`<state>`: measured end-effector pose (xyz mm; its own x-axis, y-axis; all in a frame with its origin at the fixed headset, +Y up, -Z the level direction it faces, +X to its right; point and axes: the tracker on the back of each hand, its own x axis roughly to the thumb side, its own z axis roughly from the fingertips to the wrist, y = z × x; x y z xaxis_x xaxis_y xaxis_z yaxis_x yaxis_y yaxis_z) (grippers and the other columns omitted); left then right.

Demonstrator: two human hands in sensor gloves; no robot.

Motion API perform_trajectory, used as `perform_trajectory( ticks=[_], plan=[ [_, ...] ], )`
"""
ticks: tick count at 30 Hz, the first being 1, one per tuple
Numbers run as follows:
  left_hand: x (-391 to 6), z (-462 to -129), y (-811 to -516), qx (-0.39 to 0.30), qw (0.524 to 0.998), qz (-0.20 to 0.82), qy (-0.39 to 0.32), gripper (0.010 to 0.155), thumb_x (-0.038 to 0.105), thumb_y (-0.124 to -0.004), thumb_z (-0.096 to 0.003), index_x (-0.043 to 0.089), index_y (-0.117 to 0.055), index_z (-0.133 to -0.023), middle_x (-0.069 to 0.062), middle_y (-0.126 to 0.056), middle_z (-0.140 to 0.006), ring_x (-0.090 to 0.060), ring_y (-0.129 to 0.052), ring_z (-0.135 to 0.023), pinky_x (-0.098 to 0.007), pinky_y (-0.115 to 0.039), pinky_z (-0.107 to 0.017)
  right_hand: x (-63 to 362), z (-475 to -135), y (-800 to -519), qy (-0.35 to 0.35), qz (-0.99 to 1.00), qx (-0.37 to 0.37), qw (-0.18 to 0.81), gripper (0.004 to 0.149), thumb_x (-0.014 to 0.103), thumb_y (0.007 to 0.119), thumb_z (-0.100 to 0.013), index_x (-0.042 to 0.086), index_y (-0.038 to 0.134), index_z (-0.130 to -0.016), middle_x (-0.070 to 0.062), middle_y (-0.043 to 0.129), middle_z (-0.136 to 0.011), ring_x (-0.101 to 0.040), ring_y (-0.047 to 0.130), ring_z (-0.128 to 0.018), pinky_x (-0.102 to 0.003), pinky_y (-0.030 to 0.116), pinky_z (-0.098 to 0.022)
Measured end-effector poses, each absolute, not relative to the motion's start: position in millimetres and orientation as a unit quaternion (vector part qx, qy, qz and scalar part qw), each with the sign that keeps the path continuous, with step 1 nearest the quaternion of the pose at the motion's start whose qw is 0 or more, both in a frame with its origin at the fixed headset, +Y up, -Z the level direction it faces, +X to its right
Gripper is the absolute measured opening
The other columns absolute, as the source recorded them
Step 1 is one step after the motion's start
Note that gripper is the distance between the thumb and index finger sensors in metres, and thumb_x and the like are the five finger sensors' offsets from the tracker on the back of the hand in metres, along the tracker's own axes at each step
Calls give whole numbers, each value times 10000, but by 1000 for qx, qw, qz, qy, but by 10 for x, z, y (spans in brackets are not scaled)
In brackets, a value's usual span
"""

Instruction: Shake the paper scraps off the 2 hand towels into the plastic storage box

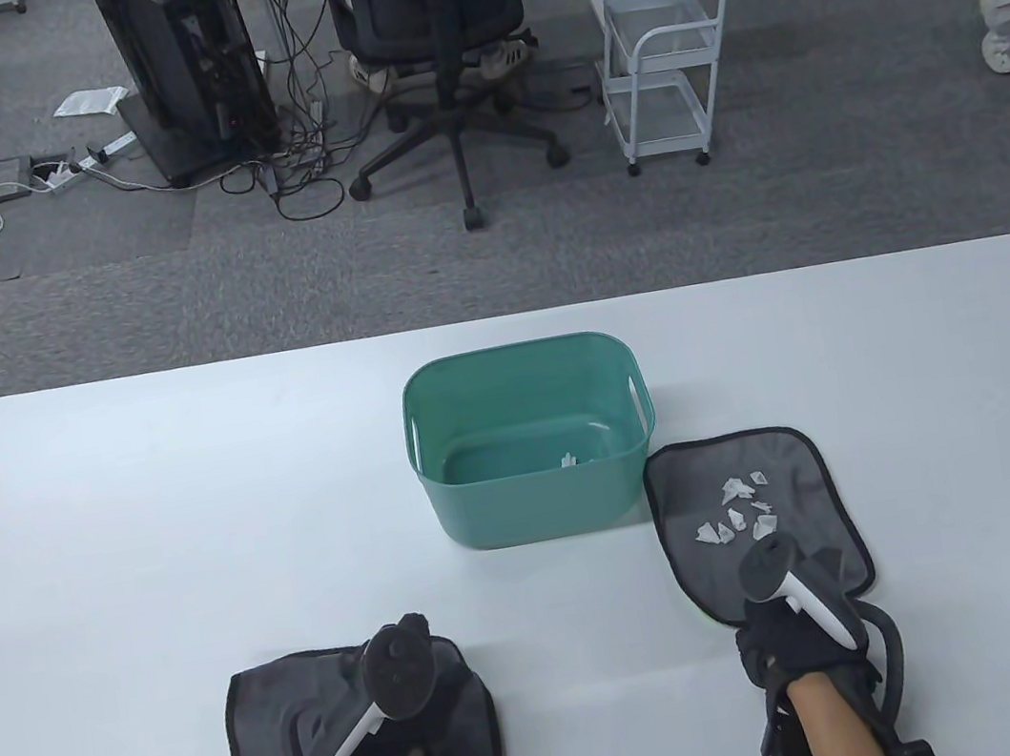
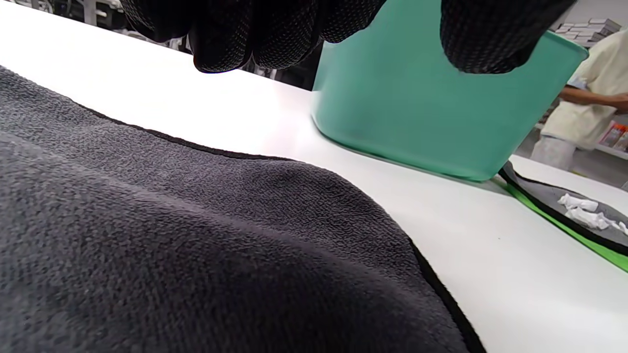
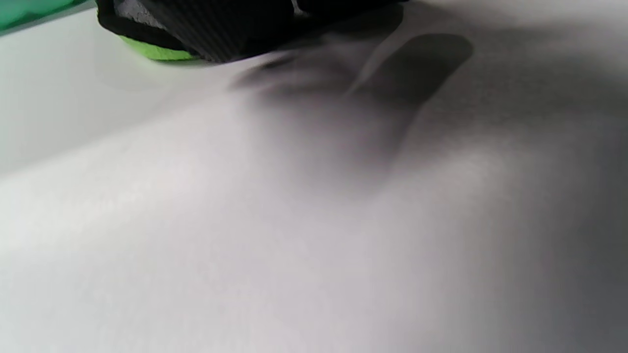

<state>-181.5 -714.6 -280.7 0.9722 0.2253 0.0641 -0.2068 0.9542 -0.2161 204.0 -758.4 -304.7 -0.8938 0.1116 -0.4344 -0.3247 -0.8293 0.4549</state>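
A green plastic box (image 1: 530,441) stands mid-table with a few white paper scraps (image 1: 569,460) on its floor. Right of it lies a grey hand towel (image 1: 786,466) carrying several scraps (image 1: 735,509). My right hand (image 1: 798,628) sits at that towel's near end. In the blurred right wrist view a dark finger (image 3: 216,29) touches the towel's green-backed edge (image 3: 147,49), and any grip is hidden. The second grey towel (image 1: 264,728) lies bare at the front left, under my left hand (image 1: 403,695). Its fingertips (image 2: 235,49) hover over this towel (image 2: 171,235) with the thumb apart, holding nothing.
The white table (image 1: 151,514) runs wide to the left of the box (image 2: 431,113). In the left wrist view the right towel's scraps (image 2: 584,211) lie beyond the box. An office chair (image 1: 434,13) and a white cart (image 1: 665,61) stand on the floor behind.
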Motion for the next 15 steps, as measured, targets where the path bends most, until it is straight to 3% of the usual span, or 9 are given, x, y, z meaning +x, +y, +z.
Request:
perform_trajectory(
  ticks=[6,15],
  plan=[
    [-1778,-2801,-7138,-109,985,122,-57,743,613,-653,-501,164,-448,-1056,-143,-595,-1065,-465,-681,-991,-571,-598,-730,1985,-2935,-7571,291,929,-211,92,505,354,746,-588,215,554,-1034,-114,401,-1183,-440,391,-1094,-670,365,-741],
    [-1799,-2802,-7139,-109,984,123,-61,743,613,-654,-501,164,-449,-1056,-144,-596,-1065,-467,-683,-989,-572,-598,-730,1920,-2930,-7527,312,926,-195,83,468,349,758,-585,120,636,-975,-189,465,-1144,-498,463,-1055,-677,406,-726]
  ],
)
